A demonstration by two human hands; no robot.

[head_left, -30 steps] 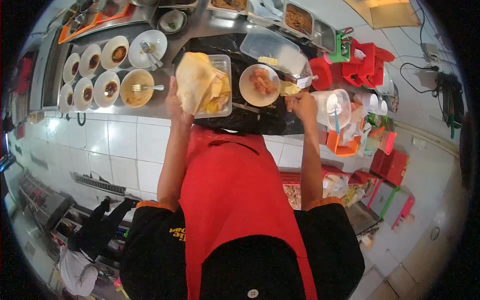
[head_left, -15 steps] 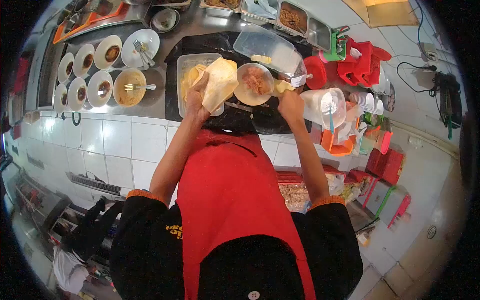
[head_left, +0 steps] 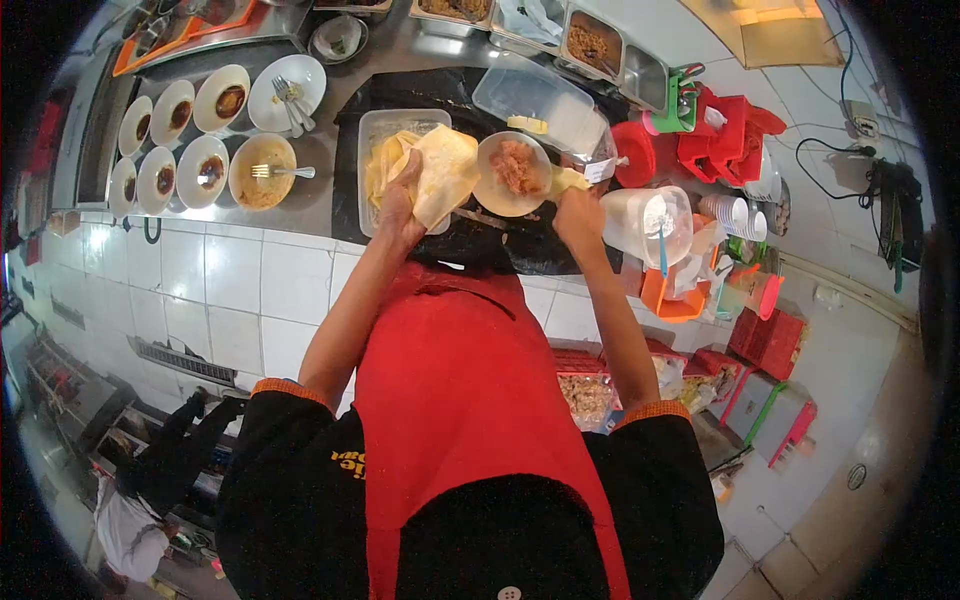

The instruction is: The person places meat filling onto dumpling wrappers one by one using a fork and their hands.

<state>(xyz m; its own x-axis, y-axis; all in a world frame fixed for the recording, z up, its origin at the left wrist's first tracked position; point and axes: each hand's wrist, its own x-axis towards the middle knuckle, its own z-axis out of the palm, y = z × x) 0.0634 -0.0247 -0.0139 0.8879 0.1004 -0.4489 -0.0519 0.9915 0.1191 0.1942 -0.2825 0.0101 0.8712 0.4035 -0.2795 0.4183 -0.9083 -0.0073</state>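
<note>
My left hand (head_left: 398,208) is closed around a stack of thin, pale yellow dough wrappers (head_left: 446,172), which fan out to the right of the fingers. Beneath it stands a clear plastic container (head_left: 366,215) with more yellow wrappers (head_left: 388,158) inside. Just right of the stack is a bowl (head_left: 494,200) of pink minced meat (head_left: 516,166). At the bowl's right side, my right hand (head_left: 578,222) has its fingers closed on a small pale yellow wrapper (head_left: 568,181); its fingertips are partly hidden, and I cannot tell whether filling is inside.
Several bowls with dark sauce (head_left: 211,169) line the counter at left, beside a bowl with a fork (head_left: 262,190) and a plate of cutlery (head_left: 287,92). A plastic lid (head_left: 530,90) lies behind the meat. A white tub (head_left: 625,215) and red baskets (head_left: 735,140) stand at right.
The view has shifted slightly. The wrapper stack in my left hand is tilted a little differently. Both hands keep nearly the same places and grips.
</note>
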